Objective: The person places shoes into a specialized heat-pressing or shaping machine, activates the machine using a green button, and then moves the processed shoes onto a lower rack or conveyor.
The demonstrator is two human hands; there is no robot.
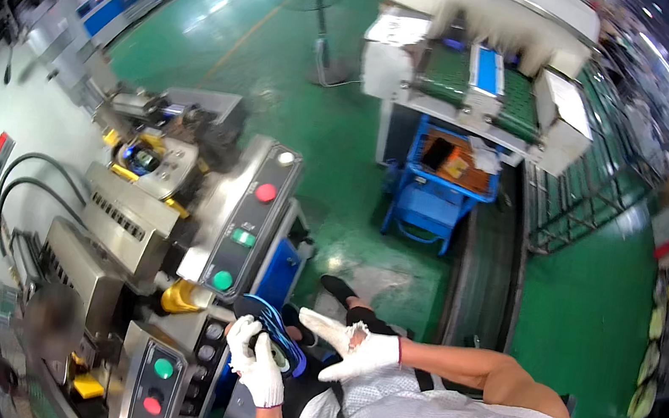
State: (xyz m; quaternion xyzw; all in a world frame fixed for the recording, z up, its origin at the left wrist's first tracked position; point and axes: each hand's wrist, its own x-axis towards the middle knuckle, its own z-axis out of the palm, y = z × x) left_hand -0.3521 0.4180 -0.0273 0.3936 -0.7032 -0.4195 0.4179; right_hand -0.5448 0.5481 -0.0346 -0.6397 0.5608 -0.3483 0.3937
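My left hand [254,367], in a white knit glove, is closed on a dark shoe [276,331] with bright blue streaks and a blue edge. The shoe is tilted in front of my lap, beside the machine's control panel. Part of it is hidden under the glove. To its right, my right hand [356,351] wears a similar white glove. Its thumb and fingers are spread, with nothing between them, and it is apart from the shoe.
A metal machine stands at my left, with a panel [251,227] of red and green buttons. Another control panel [155,389] sits nearer. Ahead are a blue cart [424,209] and a green-belt conveyor [443,75]. A green rack [594,190] stands to the right.
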